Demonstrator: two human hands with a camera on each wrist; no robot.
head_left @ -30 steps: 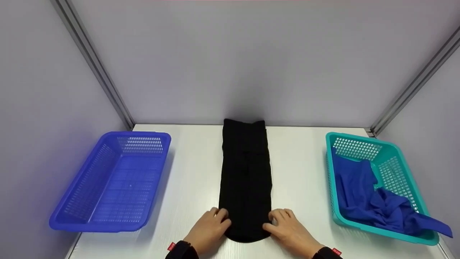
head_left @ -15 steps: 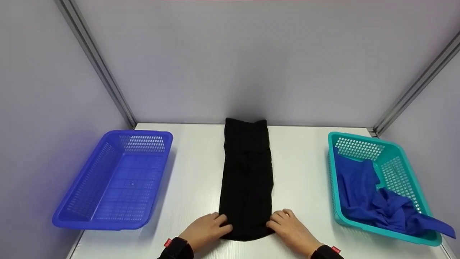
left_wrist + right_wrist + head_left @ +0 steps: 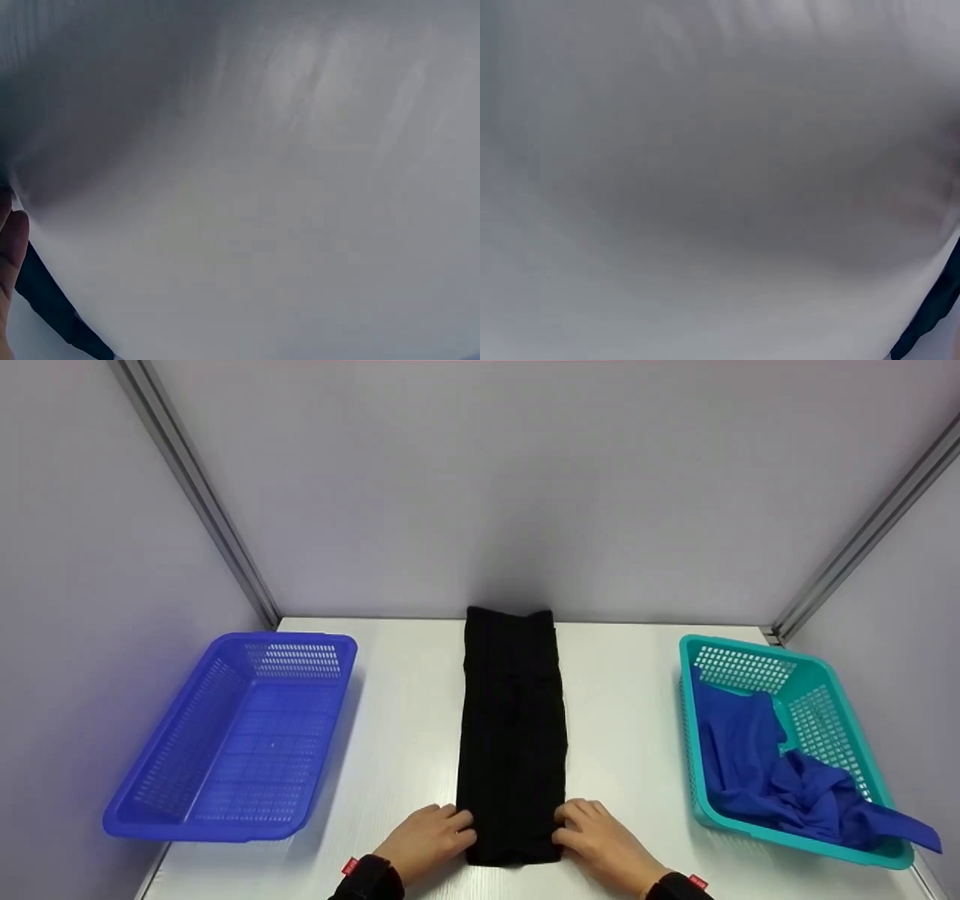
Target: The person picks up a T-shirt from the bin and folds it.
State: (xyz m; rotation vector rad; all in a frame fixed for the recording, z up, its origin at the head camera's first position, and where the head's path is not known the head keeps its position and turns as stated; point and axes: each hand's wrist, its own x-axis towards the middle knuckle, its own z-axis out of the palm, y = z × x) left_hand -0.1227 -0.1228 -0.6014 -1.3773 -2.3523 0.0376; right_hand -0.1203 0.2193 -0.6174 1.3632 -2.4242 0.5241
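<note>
A long black folded garment [image 3: 514, 735] lies lengthwise on the white table [image 3: 405, 720], its far end against the back wall. At its near left corner my left hand [image 3: 431, 840] pinches the edge between thumb and fingers. My right hand [image 3: 604, 844] grips the near right corner in the same way. The left wrist view shows a few fingertips [image 3: 11, 247] beside a dark strip of the garment [image 3: 52, 300]. In the right wrist view mostly blurred table appears, with a sliver of the garment [image 3: 934, 304] at the lower right. What kind of garment it is cannot be told.
To the left stands a blue plastic basket [image 3: 217, 832] with nothing visible inside. A teal basket [image 3: 862, 727] on the right holds crumpled blue cloth [image 3: 750, 757], one end hanging over its rim. Grey wall panels [image 3: 517, 487] enclose the back and sides.
The garment's near edge, bowed in the earlier frames, now lies nearly straight. My left hand has shifted slightly left and down since a second ago; both hands stay at the near corners.
</note>
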